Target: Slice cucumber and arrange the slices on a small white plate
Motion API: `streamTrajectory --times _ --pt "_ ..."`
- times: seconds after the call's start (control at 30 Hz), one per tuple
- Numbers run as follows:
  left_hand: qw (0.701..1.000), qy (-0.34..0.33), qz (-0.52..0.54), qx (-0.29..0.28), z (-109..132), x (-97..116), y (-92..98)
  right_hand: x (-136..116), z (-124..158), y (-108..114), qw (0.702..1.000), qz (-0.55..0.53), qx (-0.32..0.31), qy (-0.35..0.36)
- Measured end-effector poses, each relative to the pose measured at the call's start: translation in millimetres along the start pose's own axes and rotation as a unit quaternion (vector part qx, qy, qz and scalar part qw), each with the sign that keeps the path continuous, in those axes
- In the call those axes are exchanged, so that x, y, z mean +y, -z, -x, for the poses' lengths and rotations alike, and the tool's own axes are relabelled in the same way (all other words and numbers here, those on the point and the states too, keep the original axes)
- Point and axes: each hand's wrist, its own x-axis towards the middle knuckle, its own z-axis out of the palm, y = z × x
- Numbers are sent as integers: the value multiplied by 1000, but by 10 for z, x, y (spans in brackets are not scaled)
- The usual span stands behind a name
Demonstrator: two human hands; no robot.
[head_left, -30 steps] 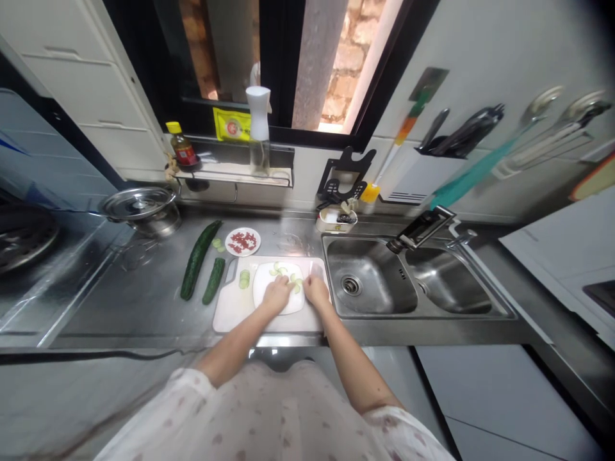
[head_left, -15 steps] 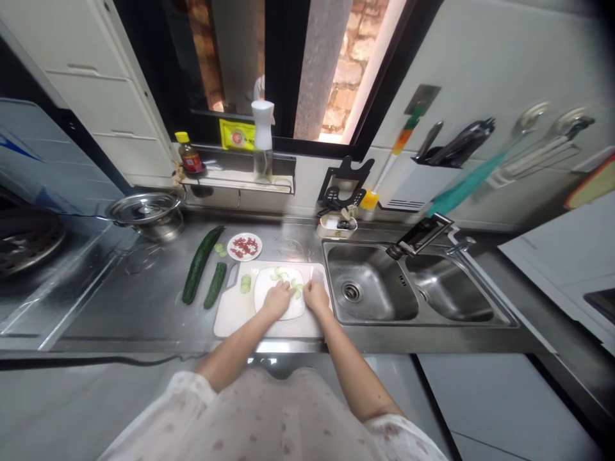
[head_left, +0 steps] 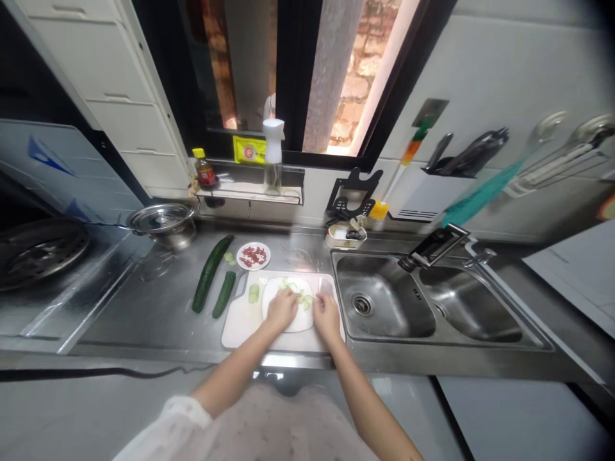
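Both my hands rest on a white cutting board (head_left: 237, 328) at the counter's front edge. My left hand (head_left: 281, 308) is curled, fingertips pressed down on pale cucumber pieces (head_left: 302, 297) that lie on a white plate (head_left: 298, 324) on the board. My right hand (head_left: 327, 316) is closed round the handle of a knife (head_left: 325, 287), whose pale blade points away from me just right of the slices. A small stack of slices (head_left: 253, 294) sits on the board's left part. One long cucumber (head_left: 211, 272) and a shorter one (head_left: 224, 294) lie left of the board.
A small dish of red bits (head_left: 253, 255) stands behind the board. A double steel sink (head_left: 384, 301) with a tap (head_left: 435, 244) lies to the right. A lidded pot (head_left: 163, 221) and a stove are at the left; bottles stand on a shelf (head_left: 250, 191).
The view has shifted so the counter sits a little lower and further right in frame. Both hands stay on the board over the slices, with only small movements.
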Motion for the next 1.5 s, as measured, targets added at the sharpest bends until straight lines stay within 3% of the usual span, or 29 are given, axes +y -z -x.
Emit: streamTrajectory --times 0.1,0.23,0.33,0.43,0.67,1.1,1.33,1.5 --pt "996 45 36 73 204 -248 8 48 111 60 1000 -24 12 -3" --pt "980 145 5 139 448 -744 18 56 277 111 999 -35 1 -26" --pt "971 189 -30 143 532 -1035 15 -10 378 103 999 -40 -16 -30" --pt "967 211 -60 131 541 -1158 3 -118 433 73 998 -47 -25 -16" --pt "967 214 -69 118 486 -1170 7 -273 447 64 998 -41 -44 14" --pt "957 260 -6 133 343 -1183 -41 -244 557 136 998 -44 -37 10" --pt "929 311 118 160 343 -1058 13 -246 574 141 998 -40 -37 9" --pt "888 293 281 215 409 -1005 61 -290 591 136 998 -55 -40 4"
